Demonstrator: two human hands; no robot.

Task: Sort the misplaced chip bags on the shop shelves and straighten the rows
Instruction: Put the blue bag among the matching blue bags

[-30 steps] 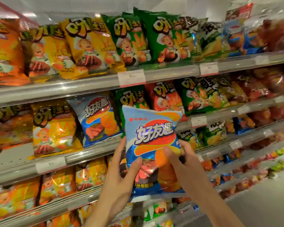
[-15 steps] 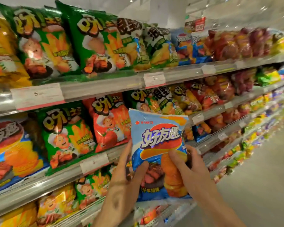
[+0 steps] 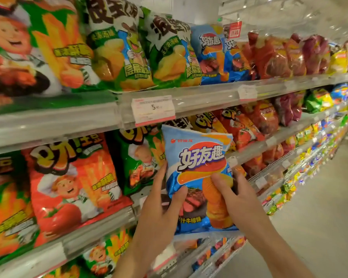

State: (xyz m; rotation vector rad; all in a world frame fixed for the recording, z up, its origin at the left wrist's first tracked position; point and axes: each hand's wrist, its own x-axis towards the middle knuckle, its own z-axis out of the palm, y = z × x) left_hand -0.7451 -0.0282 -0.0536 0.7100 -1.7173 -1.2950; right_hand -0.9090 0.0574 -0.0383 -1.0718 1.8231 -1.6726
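1. Compared with the frame half a second before, the view had swung further right along the aisle: the green bags that had filled the upper left had slid almost out of sight, and the blue bags on the top shelf point(image 3: 219, 93) had come much nearer the middle of the picture.
2. Both hands kept the blue chip bag point(image 3: 197, 167) upright in front of the middle shelf point(image 3: 88, 235), below the white price tag point(image 3: 153, 109) clipped to the top shelf's rail.
3. Behind the held bag stood a green bag point(image 3: 137, 157), partly covered by it, and left of the hands a red tomato bag point(image 3: 72, 183) leaned on the middle shelf.
4. Above and to the right of the hands, two matching blue bags point(image 3: 211, 55) stood on the top shelf between green-and-white bags point(image 3: 169, 57) and dark red bags point(image 3: 273, 59).
5. More red and orange bags point(image 3: 243, 127) sat on the middle shelf just right of the held bag's top corner.
6. Left hand point(image 3: 159, 213): closed on the bag's lower left edge, thumb across the front, fingers behind.
7. Right hand point(image 3: 235, 195): closed on the bag's right edge, thumb pressed on the front over the printed chips, fingers wrapped behind.
8. The grey floor point(image 3: 319, 217) ran along the right of the forearms.
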